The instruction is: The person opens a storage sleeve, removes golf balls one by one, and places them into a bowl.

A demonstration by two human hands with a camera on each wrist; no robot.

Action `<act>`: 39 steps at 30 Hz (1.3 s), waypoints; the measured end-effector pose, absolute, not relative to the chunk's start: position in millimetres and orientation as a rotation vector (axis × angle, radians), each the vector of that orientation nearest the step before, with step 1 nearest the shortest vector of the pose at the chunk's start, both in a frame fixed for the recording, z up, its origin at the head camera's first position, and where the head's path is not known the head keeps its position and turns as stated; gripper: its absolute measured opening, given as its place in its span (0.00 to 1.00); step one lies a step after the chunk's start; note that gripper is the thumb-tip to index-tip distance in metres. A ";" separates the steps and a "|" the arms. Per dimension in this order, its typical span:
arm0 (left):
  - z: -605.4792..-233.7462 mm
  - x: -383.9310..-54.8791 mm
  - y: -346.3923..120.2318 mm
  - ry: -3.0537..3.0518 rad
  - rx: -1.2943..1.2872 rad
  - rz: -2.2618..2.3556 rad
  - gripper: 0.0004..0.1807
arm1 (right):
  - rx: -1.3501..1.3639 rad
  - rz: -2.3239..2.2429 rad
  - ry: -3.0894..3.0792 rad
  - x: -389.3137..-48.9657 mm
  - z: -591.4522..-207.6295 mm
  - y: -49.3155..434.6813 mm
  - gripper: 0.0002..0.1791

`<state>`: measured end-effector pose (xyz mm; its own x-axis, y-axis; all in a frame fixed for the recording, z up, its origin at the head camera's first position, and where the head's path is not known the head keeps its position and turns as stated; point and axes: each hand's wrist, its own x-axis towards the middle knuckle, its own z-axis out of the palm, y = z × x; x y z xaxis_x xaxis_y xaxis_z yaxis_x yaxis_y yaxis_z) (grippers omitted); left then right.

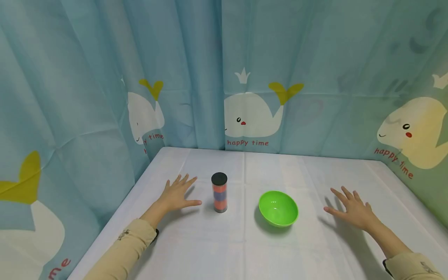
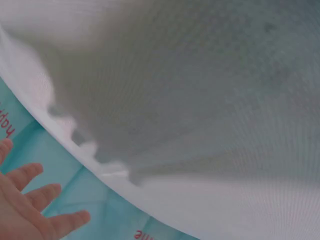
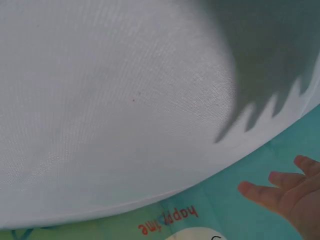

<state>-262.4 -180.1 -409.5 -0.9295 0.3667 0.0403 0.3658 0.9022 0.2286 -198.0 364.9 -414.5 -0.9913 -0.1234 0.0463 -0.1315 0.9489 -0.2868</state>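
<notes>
Left hand point(image 2: 20, 212): cut by left and bottom edges, lower left of the left wrist view. Right hand point(image 3: 297, 202): cut by right and bottom edges, lower right of the right wrist view.

Head view:
- Left sleeve point(image 1: 115, 252), lower left: cut by bottom edge; emblem too small to read. Dark object point(image 1: 156, 235) at its cuff mostly hidden, kind unclear.
- Canister point(image 1: 219, 196), centre: far side hidden.
- Bowl point(image 1: 278, 210), right of centre: underside hidden.
- Table point(image 1: 224, 256): near edge out of frame.
- Whale print point(image 1: 416, 128), right: tail cut off.
</notes>
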 end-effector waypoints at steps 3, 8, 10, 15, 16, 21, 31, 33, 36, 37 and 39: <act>-409.8 -262.6 -179.6 3.052 0.590 0.370 0.49 | 0.223 0.402 -3.050 -197.8 -414.5 364.8 0.43; -409.0 -262.2 -180.0 3.052 0.591 0.396 0.47 | 0.277 0.372 -2.998 -200.5 -415.5 365.0 0.40; -408.5 -262.1 -180.4 3.069 0.607 0.401 0.45 | 0.293 0.390 -2.987 -202.3 -414.8 364.8 0.40; -409.1 -262.1 -181.2 3.110 0.644 0.391 0.38 | 0.318 0.414 -2.994 -204.3 -411.6 363.7 0.41; -409.6 -262.3 -181.4 3.114 0.643 0.390 0.37 | 0.321 0.415 -2.991 -204.0 -411.2 363.1 0.40; -410.5 -263.2 -181.8 3.118 0.626 0.398 0.32 | 0.336 0.420 -2.948 -203.5 -410.5 360.0 0.35; -407.6 -263.4 -180.7 3.099 0.570 0.483 0.22 | 0.330 0.443 -2.968 -206.6 -407.0 354.8 0.29; -407.5 -263.1 -180.0 3.085 0.566 0.524 0.20 | 0.323 0.462 -2.970 -206.2 -406.4 353.9 0.29; -408.4 -262.4 -178.5 3.064 0.558 0.568 0.19 | 0.317 0.484 -2.960 -205.1 -405.6 352.2 0.27; -409.0 -262.3 -178.2 3.061 0.563 0.571 0.18 | 0.315 0.491 -2.952 -204.9 -405.4 351.5 0.26; -409.7 -262.1 -177.1 3.055 0.561 0.584 0.18 | 0.313 0.504 -2.935 -204.6 -405.1 349.7 0.24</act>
<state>-262.1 -177.1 -409.7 -0.9369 0.3394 0.0840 0.3464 0.8687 0.3540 -204.6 349.7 -405.1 -0.9674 -0.1790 0.1789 -0.2284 0.9219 -0.3129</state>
